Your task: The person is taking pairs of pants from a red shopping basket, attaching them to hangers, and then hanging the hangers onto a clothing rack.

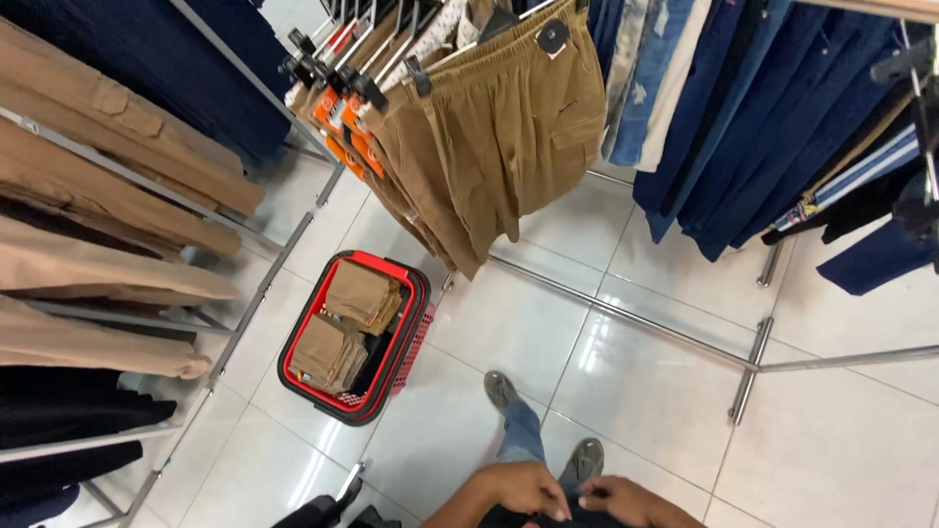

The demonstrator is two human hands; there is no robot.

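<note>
My left hand (518,489) and my right hand (621,499) are close together at the bottom edge, fingertips nearly touching over something dark between them; what it is cannot be made out. Below them my legs in jeans and grey shoes (501,388) stand on white floor tiles. To the left on the floor sits a red shopping basket (423,323) holding two stacks of folded brown trousers (331,352).
Brown shorts (509,137) hang on a chrome rack straight ahead. Blue jeans (743,117) hang at the right, tan and dark trousers (88,196) on the left rack. Rack feet and rails (748,376) cross the floor at right.
</note>
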